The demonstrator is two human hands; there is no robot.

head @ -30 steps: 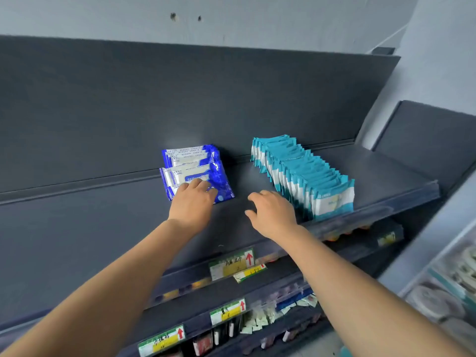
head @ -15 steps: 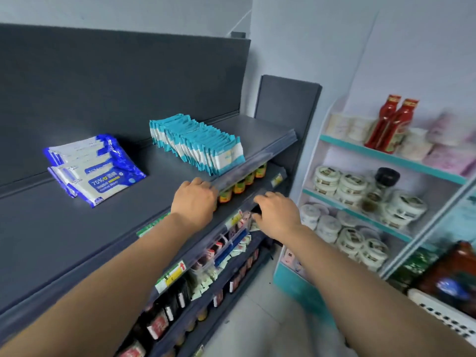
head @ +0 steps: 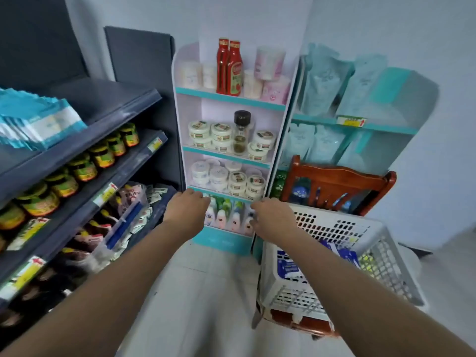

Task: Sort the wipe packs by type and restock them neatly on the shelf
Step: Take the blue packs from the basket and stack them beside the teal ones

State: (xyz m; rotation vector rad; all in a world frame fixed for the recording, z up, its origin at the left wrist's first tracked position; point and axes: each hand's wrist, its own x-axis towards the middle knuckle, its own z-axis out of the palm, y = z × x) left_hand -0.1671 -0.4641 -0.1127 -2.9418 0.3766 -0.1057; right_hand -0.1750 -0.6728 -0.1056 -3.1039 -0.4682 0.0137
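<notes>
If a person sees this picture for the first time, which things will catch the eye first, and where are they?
Two bare arms reach forward from the bottom, the left hand and right hand both empty in the middle. Behind them, two red sauce bottles stand out on the top level of the narrow white shelf unit. At lower right, a white plastic basket holding blue wipe packs sits on a wooden chair.

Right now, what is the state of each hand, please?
Left hand: open, palm down, holding nothing.
Right hand: open, fingers loosely curled, holding nothing.
</notes>
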